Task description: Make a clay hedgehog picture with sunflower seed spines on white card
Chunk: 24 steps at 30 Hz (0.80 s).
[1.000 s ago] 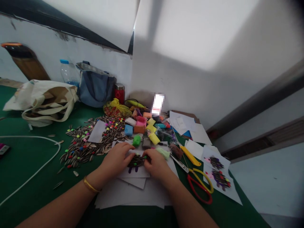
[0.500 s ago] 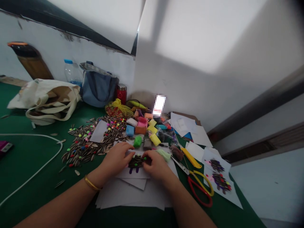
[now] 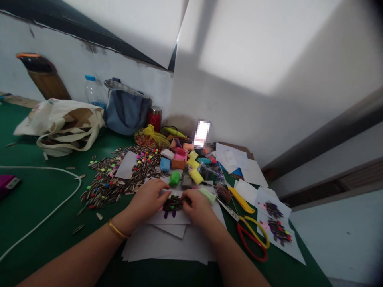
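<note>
A small figure (image 3: 172,203) covered with striped seeds and green balls lies on white paper (image 3: 167,245), two purple legs below it. At its left side is my left hand (image 3: 149,199), thumb and fingers apart and nothing seen between them. My right hand (image 3: 196,205) is at the figure's right edge, its fingers bent together; what they hold, if anything, is too small to name. Beyond my left hand spreads a pile of striped seeds (image 3: 104,189) with coloured balls. Packets of coloured clay (image 3: 178,164) lie beyond the paper.
Scissors (image 3: 251,235) and a yellow cutter (image 3: 241,200) lie right of my right hand, near sheets with two finished seed figures (image 3: 279,231). At the left are a white cable (image 3: 70,196) and a cloth bag (image 3: 54,119). A blue bag (image 3: 127,111) and red flask (image 3: 154,118) stand behind.
The view has shifted slightly. The green ball by my right fingertips no longer shows there. Both hands keep nearly the same place around the figure.
</note>
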Motion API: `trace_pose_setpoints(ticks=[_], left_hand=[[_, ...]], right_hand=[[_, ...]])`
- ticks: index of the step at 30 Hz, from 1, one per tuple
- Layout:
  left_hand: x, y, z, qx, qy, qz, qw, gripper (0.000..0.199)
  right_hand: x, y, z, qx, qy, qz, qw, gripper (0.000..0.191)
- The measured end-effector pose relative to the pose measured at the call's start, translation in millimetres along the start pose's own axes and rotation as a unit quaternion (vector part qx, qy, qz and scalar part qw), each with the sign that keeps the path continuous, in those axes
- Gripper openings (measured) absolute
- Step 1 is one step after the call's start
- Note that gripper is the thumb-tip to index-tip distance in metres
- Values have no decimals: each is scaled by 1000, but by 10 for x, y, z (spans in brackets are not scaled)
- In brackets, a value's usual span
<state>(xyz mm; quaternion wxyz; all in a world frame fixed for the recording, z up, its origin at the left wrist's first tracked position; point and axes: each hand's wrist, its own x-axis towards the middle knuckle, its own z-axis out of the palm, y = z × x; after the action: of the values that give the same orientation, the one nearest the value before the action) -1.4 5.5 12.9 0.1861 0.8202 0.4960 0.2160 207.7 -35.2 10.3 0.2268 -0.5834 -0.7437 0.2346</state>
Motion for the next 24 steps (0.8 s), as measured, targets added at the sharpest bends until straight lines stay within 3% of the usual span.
trace_pose_setpoints(ticks=[4,13,24], left_hand=[[2,-8,2,2,-3,-4,1000,25],[16,6,-31,48,-63,-22,997,26],[-8,30,-55,33,-57,-19,998,25]], right_hand=[[14,-13,-12,-33,26,-20,999,18],[35,-55,-10,-91,4,6,996,15],[62,-128,-31,-166,-23,30,985,13]])
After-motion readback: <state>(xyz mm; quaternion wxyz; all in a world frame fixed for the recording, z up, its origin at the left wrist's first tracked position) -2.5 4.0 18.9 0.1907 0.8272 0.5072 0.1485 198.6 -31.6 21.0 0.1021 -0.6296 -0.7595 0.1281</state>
